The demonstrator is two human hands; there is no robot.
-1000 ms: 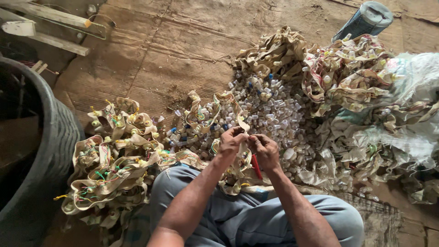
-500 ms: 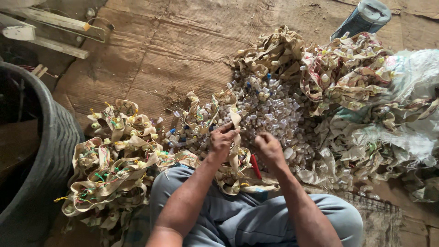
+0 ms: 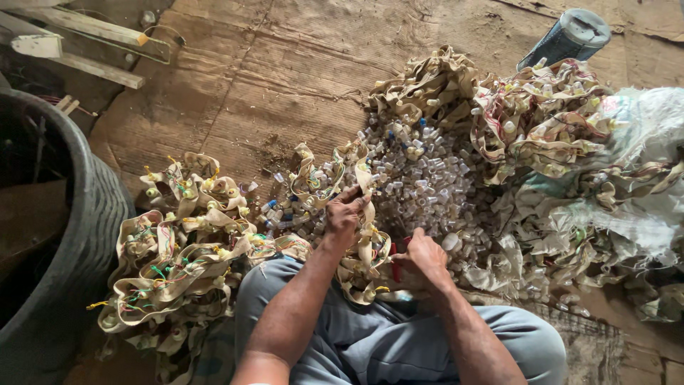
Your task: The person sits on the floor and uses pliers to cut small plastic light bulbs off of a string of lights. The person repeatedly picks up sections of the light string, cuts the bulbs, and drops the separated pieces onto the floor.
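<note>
My left hand [image 3: 344,214] grips a beige fabric strip [image 3: 362,246] studded with small lamp sockets and thin coloured wires, holding it up over my lap. Beside it my right hand [image 3: 425,258] is closed around a red-handled tool [image 3: 395,262], low against the strip's lower part. Just beyond both hands lies a heap of small clear and white plastic sockets [image 3: 427,178]. I sit on the floor in grey trousers [image 3: 370,342].
A pile of similar wired strips [image 3: 178,249] lies to my left, a larger tangle [image 3: 548,135] to the right beside crumpled clear plastic sheet [image 3: 641,142]. A dark ribbed tub [image 3: 78,235] stands far left, wooden battens [image 3: 78,43] behind it, a blue-grey cylinder [image 3: 566,36] top right.
My hands have parted. The left one has lifted away with the strip, the right one has dropped lower and to the right with the red tool.
</note>
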